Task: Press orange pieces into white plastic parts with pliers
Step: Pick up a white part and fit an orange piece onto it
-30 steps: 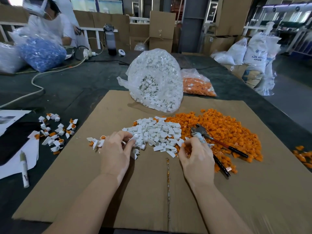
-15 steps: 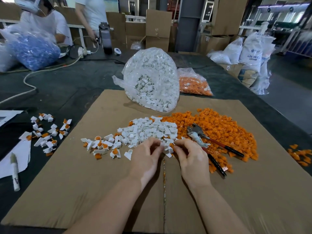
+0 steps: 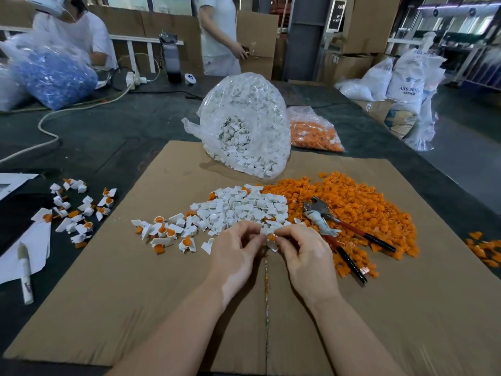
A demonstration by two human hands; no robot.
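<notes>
Head view, hands: left hand (image 3: 235,251) and right hand (image 3: 303,251) meet at the middle of the cardboard sheet (image 3: 135,294), fingertips turned in toward each other.
Head view, left hand: curled in a pinch on a white plastic part (image 3: 267,237), thumb and forefinger on its edge.
Head view, right hand: pinching too, with an orange piece (image 3: 272,236) showing between its fingertips, touching the white part. Whether the piece is already seated in the socket is hard to tell, the fingers cover it.
Head view, pliers: the pliers (image 3: 336,226) lie untouched on the orange pile (image 3: 352,207), just right of the right hand, handles pointing toward the person.
Head view, supply: the loose white pile (image 3: 244,207) sits just beyond the fingertips; bagged white parts (image 3: 244,126) stand behind it.
Head view, done work: joined white-and-orange pieces (image 3: 165,232) lie left of the hands, more out on the dark counter (image 3: 108,137).
Step in hand: by the look of it, hand-fitting the orange piece before the squeeze.
Doing it well: line the piece square with the opening, start it straight, keep the left pinch low so the socket stays clear.
Next call: the right hand has the short reach to the pliers; the left should hold the pair steady meanwhile.
Risk: a crooked start could jam or pop out under the jaws.
</notes>
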